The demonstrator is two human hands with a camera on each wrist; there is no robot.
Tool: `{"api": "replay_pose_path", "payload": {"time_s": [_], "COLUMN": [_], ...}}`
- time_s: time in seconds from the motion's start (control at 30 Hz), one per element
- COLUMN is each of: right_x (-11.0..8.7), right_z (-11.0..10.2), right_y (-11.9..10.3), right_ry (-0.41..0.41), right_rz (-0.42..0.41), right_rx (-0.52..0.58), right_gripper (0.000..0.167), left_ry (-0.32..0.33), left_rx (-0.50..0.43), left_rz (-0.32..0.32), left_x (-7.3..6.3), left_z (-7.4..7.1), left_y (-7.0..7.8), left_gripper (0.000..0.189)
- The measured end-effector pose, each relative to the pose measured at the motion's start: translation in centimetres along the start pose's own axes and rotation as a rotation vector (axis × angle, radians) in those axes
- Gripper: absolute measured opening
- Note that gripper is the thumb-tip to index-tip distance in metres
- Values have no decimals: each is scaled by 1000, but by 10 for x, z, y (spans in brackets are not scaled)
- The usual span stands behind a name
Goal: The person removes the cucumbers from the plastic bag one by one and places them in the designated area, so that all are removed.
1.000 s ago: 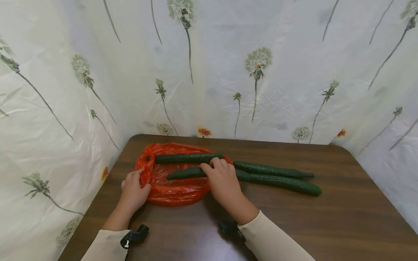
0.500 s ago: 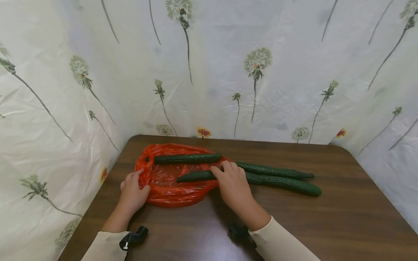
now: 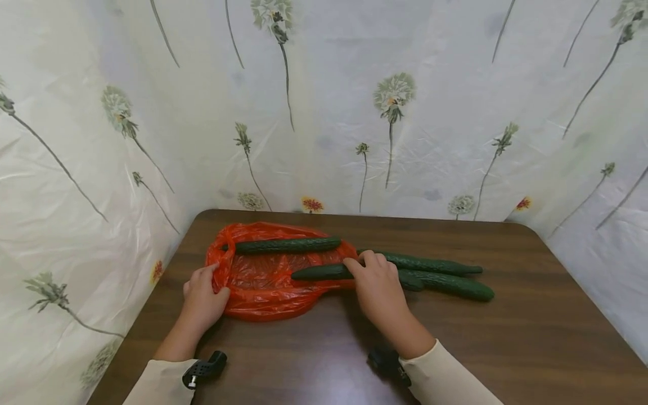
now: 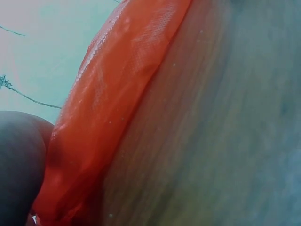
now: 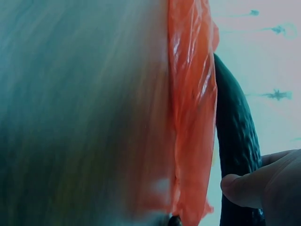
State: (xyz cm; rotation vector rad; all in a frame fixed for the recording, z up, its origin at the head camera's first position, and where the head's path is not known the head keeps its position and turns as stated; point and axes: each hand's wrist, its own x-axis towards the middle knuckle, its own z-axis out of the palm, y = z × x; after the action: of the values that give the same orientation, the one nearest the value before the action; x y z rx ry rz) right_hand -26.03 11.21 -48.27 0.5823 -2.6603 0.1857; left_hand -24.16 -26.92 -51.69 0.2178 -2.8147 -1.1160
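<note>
A red plastic bag (image 3: pixel 268 306) lies spread with its mouth upward on the left half of the table. My left hand (image 3: pixel 202 295) grips the bag's left rim, thumb on the near side; the left wrist view shows the red film (image 4: pixel 108 99) beside a finger. With my right hand (image 3: pixel 381 287) I hold a long dark green cucumber (image 3: pixel 321 273) by its middle, its left end over the bag. The thumb presses on this cucumber (image 5: pixel 235 127) in the right wrist view. Another cucumber (image 3: pixel 288 245) lies in the bag along its far side.
Two more cucumbers, a farther one (image 3: pixel 435 263) and a nearer one (image 3: pixel 458 286), lie side by side right of the bag. The brown wooden table (image 3: pixel 526 326) ends at a flower-printed sheet (image 3: pixel 324 112) behind and at the sides.
My right hand has moved to the right, drawing the held cucumber with it, so less of it lies over the bag. The left hand stays on the rim.
</note>
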Motion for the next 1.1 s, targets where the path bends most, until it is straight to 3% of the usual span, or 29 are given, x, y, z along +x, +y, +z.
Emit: {"api": "replay_pose_path", "payload": {"time_s": [0.3, 0.8, 1.1], "right_x": [-9, -30, -42], "right_z": [-8, -7, -21], "right_y": [14, 41, 58], "right_ry": [1, 116, 75], "right_rz": [39, 27, 117], "right_rx": [17, 29, 52], "right_gripper": [48, 48, 49], "left_ry": [-12, -23, -29], "left_rx": [1, 0, -6], "left_rz": [-6, -19, -22], "left_x": [1, -2, -2], "left_z": [2, -1, -1], "left_y": [3, 1, 2], "left_gripper": [68, 68, 68]}}
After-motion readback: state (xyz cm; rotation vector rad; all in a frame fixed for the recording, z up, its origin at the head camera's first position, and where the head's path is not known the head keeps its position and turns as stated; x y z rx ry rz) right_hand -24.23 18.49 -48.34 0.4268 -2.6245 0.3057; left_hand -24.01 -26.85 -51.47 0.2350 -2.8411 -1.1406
